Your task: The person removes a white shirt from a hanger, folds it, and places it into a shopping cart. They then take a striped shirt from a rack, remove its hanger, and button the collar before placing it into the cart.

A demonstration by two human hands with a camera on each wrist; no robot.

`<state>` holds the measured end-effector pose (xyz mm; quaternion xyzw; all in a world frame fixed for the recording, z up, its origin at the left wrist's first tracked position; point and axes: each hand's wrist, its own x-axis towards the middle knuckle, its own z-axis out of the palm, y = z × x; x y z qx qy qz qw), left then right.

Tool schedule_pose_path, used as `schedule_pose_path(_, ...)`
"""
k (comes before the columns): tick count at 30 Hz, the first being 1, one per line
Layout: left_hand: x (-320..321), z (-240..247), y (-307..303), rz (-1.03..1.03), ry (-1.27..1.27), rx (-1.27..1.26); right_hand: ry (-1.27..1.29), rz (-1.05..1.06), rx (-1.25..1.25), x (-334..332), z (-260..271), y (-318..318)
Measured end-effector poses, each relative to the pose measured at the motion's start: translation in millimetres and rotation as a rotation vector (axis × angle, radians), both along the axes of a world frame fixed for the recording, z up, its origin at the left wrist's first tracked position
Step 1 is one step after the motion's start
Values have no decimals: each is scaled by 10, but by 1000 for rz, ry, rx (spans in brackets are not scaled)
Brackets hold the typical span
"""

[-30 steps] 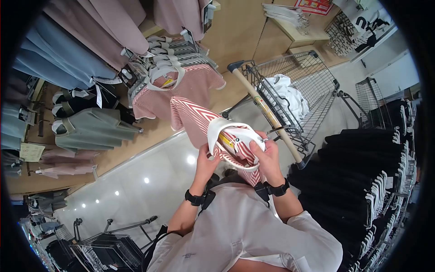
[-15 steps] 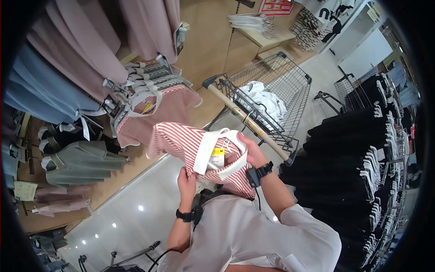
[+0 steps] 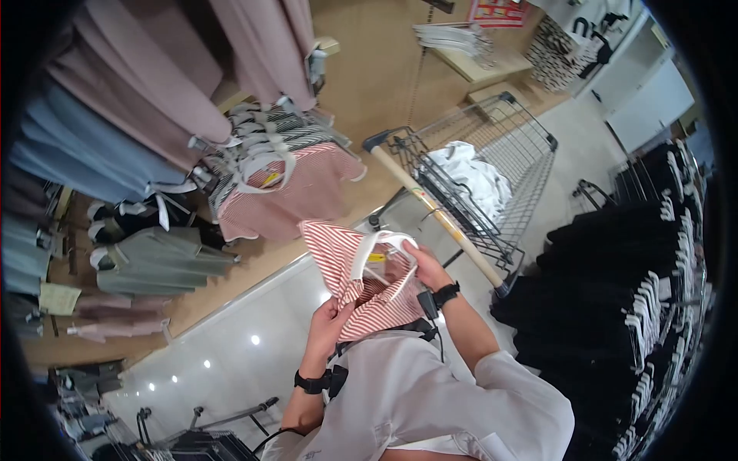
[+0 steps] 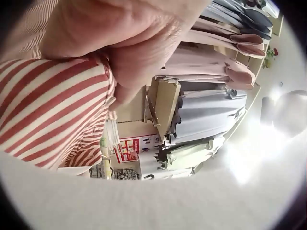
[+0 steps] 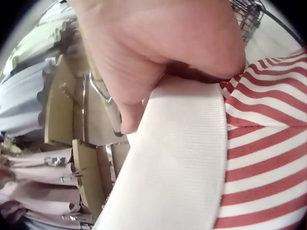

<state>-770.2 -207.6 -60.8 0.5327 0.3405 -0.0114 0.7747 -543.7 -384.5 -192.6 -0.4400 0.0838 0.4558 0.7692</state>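
A red-and-white striped polo shirt with a white collar is held up in front of the person's body. The left hand grips its striped fabric on the near left side; in the left wrist view the thumb and fingers pinch a fold of that cloth. The right hand grips the collar at its right side, and in the right wrist view the fingers curl over the white ribbed band. A yellow-topped tag shows inside the neck opening.
Beyond the hands to the right stands a wire shopping cart with white garments inside. Striped shirts hang on a rack at left, near pink clothes. Black garments on white hangers line the right side.
The left hand has shifted from beside the collar down onto the striped fabric. The right hand still holds the collar, and the shirt has turned, with its tag now less visible than half a second ago.
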Motion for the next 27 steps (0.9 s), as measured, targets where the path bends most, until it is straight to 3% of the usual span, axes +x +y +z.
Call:
schedule_pose_path(6, 135, -192, -92, 129, 49, -157, -157, 16, -285, -8, 209, -116)
schedule_pose_path(8, 182, -199, -114, 166, 38, -212, -922, 81, -909, -40, 236, -159)
schedule_pose_path(9, 222, -175, -131, 178, 36, -210, -1202, 8, -1066, -130, 281, -206)
schedule_pose_path(10, 263, -127, -156, 230, 27, -250, -1205, 19, -1059, -185, 508, -191)
schedule_pose_path(12, 348, -115, -195, 289, 28, -291, -1501, -105, -904, -343, 1074, -152)
schedule_pose_path(13, 398, -128, -208, 295, -2, -317, -1492, -45, -727, -417, 1261, -138)
schedule_pose_path(14, 420, -146, -240, 299, -23, -347, -1476, -32, -732, -474, 1326, -126)
schedule_pose_path(16, 512, -186, -245, 258, -21, -352, -1399, 273, -252, -513, 1413, -61)
schedule_pose_path(20, 710, 8, -442, 229, -142, -259, -1438, 247, -208, -459, 1464, -3)
schedule_pose_path(23, 799, 5, -502, 199, -140, -198, -1412, 378, -212, -353, 1462, -94)
schedule_pose_path(27, 858, 32, -468, 114, -131, -145, -1349, 293, -169, -269, 1340, -126)
